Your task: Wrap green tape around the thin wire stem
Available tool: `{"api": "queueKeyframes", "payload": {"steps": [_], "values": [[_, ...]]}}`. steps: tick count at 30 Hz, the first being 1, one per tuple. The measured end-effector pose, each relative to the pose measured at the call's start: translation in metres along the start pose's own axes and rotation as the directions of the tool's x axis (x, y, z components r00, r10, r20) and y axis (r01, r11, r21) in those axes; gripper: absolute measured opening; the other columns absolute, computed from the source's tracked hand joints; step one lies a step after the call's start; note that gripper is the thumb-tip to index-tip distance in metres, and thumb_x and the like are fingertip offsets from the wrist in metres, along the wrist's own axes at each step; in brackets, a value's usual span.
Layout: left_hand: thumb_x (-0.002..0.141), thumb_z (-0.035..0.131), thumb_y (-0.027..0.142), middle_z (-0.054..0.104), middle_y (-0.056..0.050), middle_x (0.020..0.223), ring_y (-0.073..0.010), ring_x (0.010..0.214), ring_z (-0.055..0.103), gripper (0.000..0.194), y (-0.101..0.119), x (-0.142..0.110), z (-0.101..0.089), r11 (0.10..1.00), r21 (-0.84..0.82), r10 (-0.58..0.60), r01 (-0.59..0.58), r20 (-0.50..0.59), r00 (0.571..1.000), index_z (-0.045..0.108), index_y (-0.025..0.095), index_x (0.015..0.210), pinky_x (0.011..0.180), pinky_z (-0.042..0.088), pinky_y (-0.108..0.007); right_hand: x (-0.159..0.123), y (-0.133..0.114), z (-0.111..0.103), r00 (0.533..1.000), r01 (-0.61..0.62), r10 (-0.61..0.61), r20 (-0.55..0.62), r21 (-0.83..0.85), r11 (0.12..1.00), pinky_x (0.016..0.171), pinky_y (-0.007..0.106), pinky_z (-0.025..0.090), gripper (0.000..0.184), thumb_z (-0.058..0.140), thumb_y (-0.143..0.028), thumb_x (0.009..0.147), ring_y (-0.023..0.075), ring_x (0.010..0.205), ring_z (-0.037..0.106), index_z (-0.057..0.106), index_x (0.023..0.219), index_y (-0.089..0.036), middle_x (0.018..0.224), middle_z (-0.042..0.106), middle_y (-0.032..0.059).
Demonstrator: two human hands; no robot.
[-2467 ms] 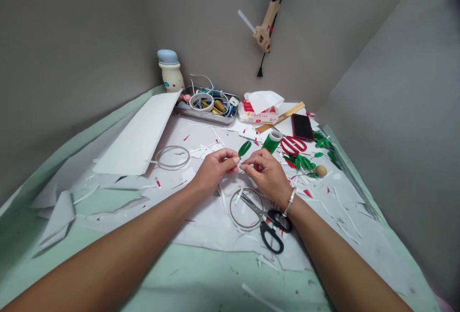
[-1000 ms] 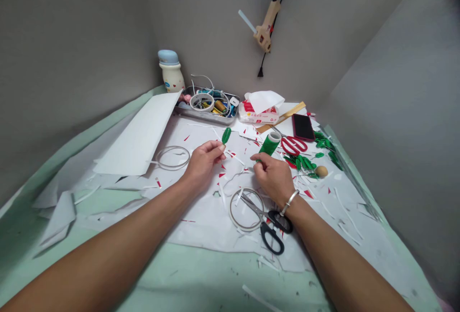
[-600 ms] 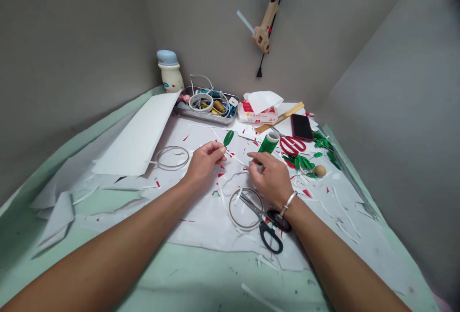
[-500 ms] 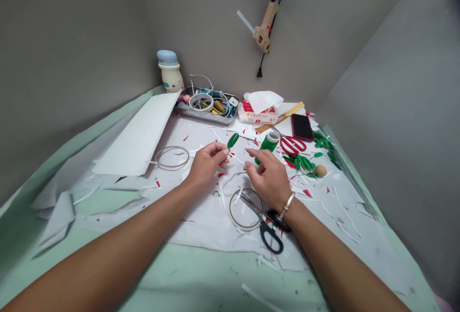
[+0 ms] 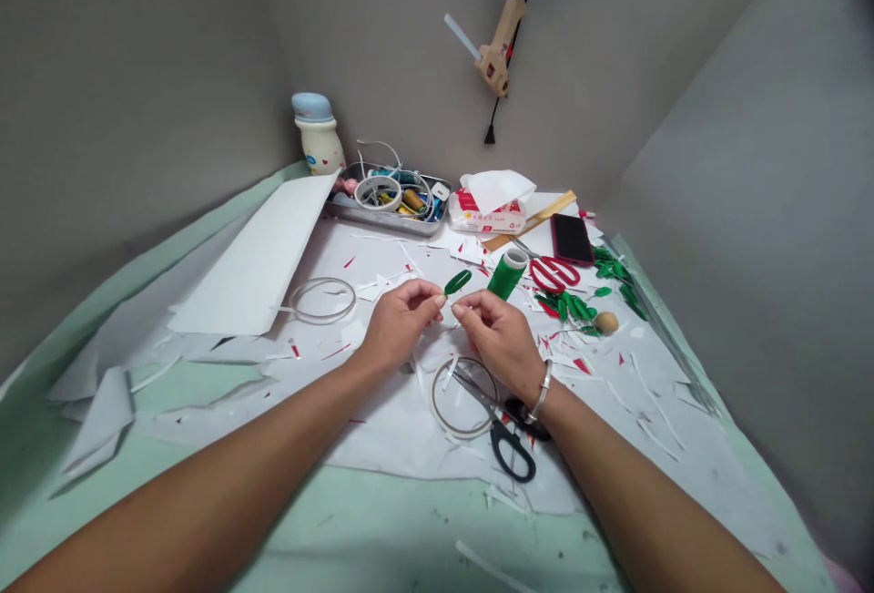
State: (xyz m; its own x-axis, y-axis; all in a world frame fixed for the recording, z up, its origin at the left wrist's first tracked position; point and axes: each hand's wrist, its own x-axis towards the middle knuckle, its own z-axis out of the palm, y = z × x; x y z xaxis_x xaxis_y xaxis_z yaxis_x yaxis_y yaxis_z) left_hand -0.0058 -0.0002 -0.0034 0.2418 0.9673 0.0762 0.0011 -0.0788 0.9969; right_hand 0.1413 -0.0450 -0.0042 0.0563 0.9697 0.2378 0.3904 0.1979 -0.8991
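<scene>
A small green leaf-shaped piece point(image 5: 458, 281) stands up from the pinched fingertips of my left hand point(image 5: 408, 320). My right hand point(image 5: 497, 333), with a bracelet at the wrist, is closed in a pinch just beside it; what those fingers hold is too small to make out. Behind the right hand stands a spool of green thread point(image 5: 506, 275). Below the hands, black-handled scissors point(image 5: 509, 438) lie across a thin ring point(image 5: 437, 406). Several finished-looking green leaf pieces point(image 5: 575, 306) lie to the right, near a round wooden bead point(image 5: 606, 323).
Red-handled scissors point(image 5: 554, 274), a phone point(image 5: 572, 240) and a tissue pack point(image 5: 486, 213) sit at the back right. A metal tray point(image 5: 416, 227) of supplies and a bottle point(image 5: 320, 142) stand at the back. White card point(image 5: 256, 265) and a wire coil point(image 5: 323, 301) lie left; paper scraps are scattered about.
My right hand has moved left to my left hand, its fingers closing from apart into a pinch. The green leaf piece has tipped over to the right.
</scene>
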Motion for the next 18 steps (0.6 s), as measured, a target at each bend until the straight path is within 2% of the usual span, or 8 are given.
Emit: {"api": "queueKeyframes", "payload": {"steps": [13,16,18], "values": [[0.071,0.068,0.032,0.057,0.002,0.058,-0.0098,0.053,0.047,0.016,0.0002,-0.0016,0.0028,0.996,-0.047,-0.071,0.07,-0.014,0.997,0.062,0.017,0.074,0.052,0.033,-0.022,-0.0019,-0.0085,-0.003,0.998,0.047,-0.053,-0.045,-0.123,0.991,0.052,0.021,0.031,0.02,0.05,-0.033,0.085,0.0088,0.051,0.039,0.059,0.075,-0.019,0.055,0.045,-0.0064],[0.071,0.068,0.032,0.057,0.002,0.057,-0.01,0.052,0.047,0.016,0.0006,-0.0024,0.0031,0.998,-0.025,-0.065,0.064,-0.028,0.998,0.063,0.017,0.074,0.053,0.033,-0.022,-0.0015,-0.0087,-0.003,0.996,0.013,-0.02,-0.084,-0.086,0.996,0.051,0.021,0.031,0.018,0.053,-0.035,0.083,0.0088,0.048,0.037,0.06,0.086,-0.019,0.052,0.039,-0.0085],[0.071,0.068,0.032,0.057,0.002,0.057,-0.0102,0.053,0.048,0.016,0.0014,-0.0033,0.0035,0.998,-0.014,-0.054,0.054,-0.035,0.998,0.063,0.017,0.074,0.054,0.034,-0.022,-0.0006,-0.0081,-0.0032,0.996,-0.019,0.015,-0.085,-0.047,0.999,0.048,0.02,0.03,0.023,0.056,-0.038,0.081,0.0086,0.046,0.035,0.059,0.094,-0.019,0.049,0.035,-0.0101]]}}
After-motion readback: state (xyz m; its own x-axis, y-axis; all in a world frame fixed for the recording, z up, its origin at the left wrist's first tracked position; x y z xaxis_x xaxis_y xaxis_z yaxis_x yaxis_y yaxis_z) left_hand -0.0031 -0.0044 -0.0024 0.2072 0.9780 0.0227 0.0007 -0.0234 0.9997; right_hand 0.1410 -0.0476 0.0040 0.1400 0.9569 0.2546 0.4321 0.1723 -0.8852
